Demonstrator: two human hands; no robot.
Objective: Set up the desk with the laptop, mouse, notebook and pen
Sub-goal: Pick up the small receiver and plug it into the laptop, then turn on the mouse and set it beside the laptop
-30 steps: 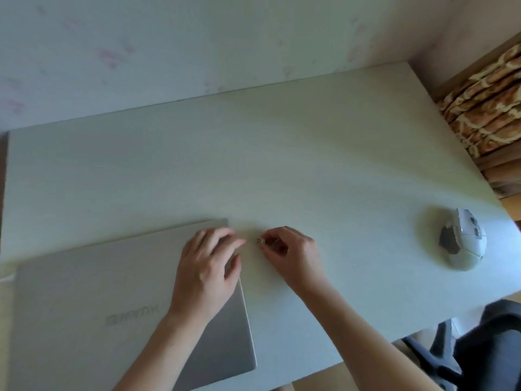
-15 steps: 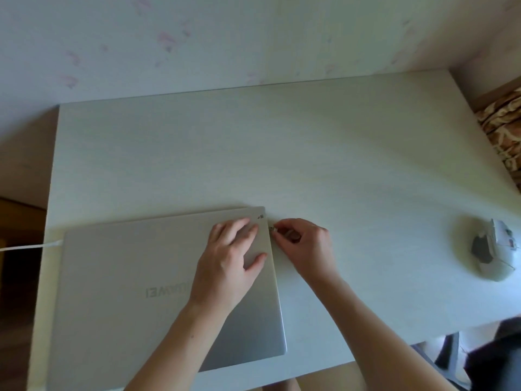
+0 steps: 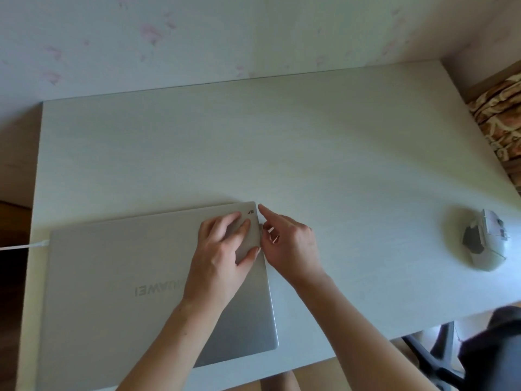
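A closed silver laptop (image 3: 118,283) lies at the near left of the white desk (image 3: 282,142). My left hand (image 3: 222,255) rests flat on the lid near its far right corner, fingers straight. Against the laptop's right edge is my right hand (image 3: 290,244), with thumb and curled fingers pinching a small plug that is barely visible, while the index finger points straight out. A white and grey mouse (image 3: 485,244) sits alone at the desk's right side. No notebook or pen is in view.
A white cable (image 3: 25,245) runs from the laptop's left side off the desk. A dark office chair (image 3: 479,356) stands at the near right, and patterned fabric (image 3: 501,119) lies beyond the desk's right edge. The wall is behind.
My right hand has brought the small plug from just beside the laptop up against its right edge, and its index finger has straightened. The left hand has stayed on the lid.
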